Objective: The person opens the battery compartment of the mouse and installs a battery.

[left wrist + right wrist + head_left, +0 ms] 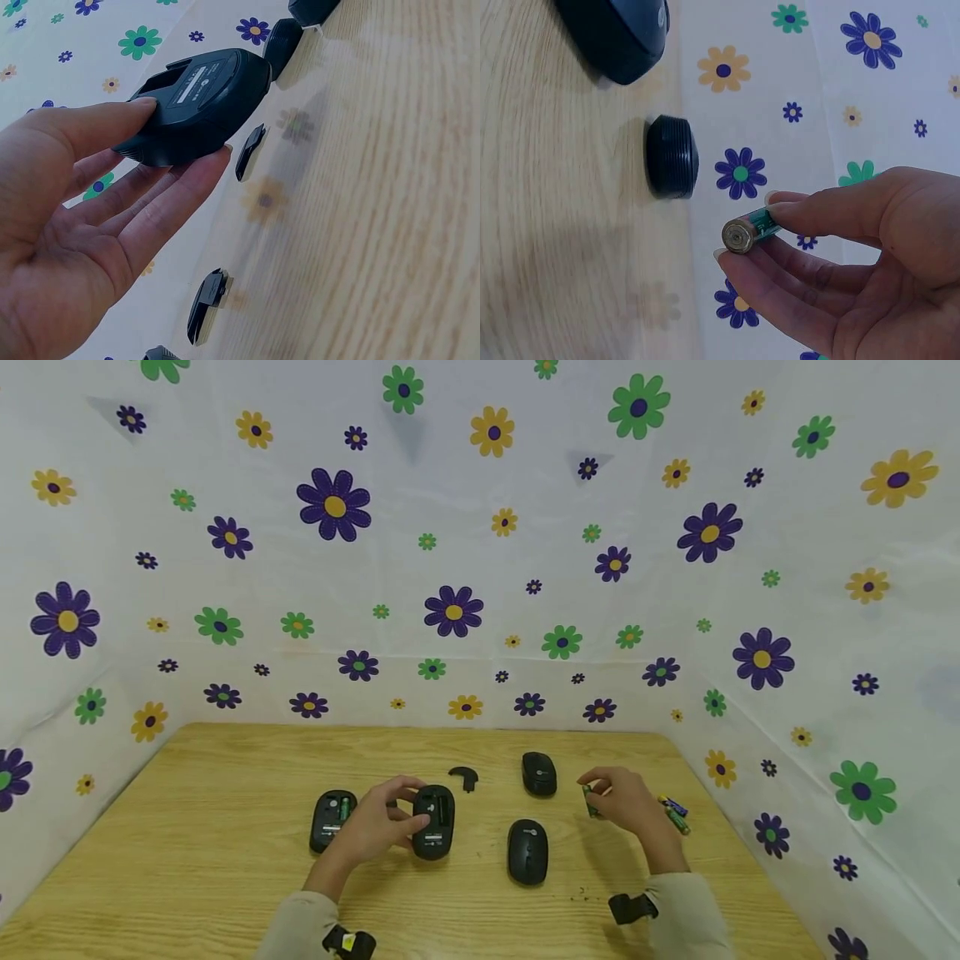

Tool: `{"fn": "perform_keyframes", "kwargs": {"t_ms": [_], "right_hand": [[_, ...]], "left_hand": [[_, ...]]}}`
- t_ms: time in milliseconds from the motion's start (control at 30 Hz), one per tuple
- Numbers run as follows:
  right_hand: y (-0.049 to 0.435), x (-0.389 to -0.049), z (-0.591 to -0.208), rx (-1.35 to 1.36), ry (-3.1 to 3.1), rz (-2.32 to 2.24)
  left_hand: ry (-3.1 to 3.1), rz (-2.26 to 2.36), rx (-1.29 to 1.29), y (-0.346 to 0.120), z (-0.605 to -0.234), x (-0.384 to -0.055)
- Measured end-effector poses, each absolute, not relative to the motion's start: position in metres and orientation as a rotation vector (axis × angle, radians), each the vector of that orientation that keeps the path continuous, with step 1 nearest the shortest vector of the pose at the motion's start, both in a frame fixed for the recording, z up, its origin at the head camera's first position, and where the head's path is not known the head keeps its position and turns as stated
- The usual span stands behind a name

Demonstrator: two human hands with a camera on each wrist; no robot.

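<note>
My left hand [378, 822] grips a black computer mouse [432, 843], thumb on its underside and fingers beneath. The underside faces up, and its battery slot [161, 81] is uncovered and looks dark inside. Raised over the table's right part, my right hand [621, 797] pinches a green battery [751, 227] between thumb and fingers, with one flat end towards the wrist camera. Left of my left hand, a second mouse [327, 835] lies upside down with a green battery [345, 808] visible in its uncovered slot.
Two black mice, a far one [539, 774] and a nearer one [528, 853], lie upright between my hands. A curved black cover [466, 777] sits behind the held mouse. Beyond my right wrist lie a blue-yellow battery [672, 805] and a green one [678, 821]. Flowered cloth surrounds the table.
</note>
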State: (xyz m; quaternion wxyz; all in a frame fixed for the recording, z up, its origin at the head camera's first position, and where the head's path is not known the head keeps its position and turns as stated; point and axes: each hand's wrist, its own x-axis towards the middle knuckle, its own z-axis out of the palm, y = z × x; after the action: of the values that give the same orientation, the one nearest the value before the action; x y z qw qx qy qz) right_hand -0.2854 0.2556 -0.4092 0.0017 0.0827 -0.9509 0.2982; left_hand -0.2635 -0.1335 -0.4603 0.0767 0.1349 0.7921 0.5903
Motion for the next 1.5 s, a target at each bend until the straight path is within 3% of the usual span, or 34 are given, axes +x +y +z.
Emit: {"fn": "perform_keyframes", "kwargs": {"t_ms": [1500], "right_hand": [[0.176,-0.285,-0.392,0.551,-2.912,0.953]], "left_hand": [[2.334,1.768,0.417,-0.129,-0.459,-0.263]]}}
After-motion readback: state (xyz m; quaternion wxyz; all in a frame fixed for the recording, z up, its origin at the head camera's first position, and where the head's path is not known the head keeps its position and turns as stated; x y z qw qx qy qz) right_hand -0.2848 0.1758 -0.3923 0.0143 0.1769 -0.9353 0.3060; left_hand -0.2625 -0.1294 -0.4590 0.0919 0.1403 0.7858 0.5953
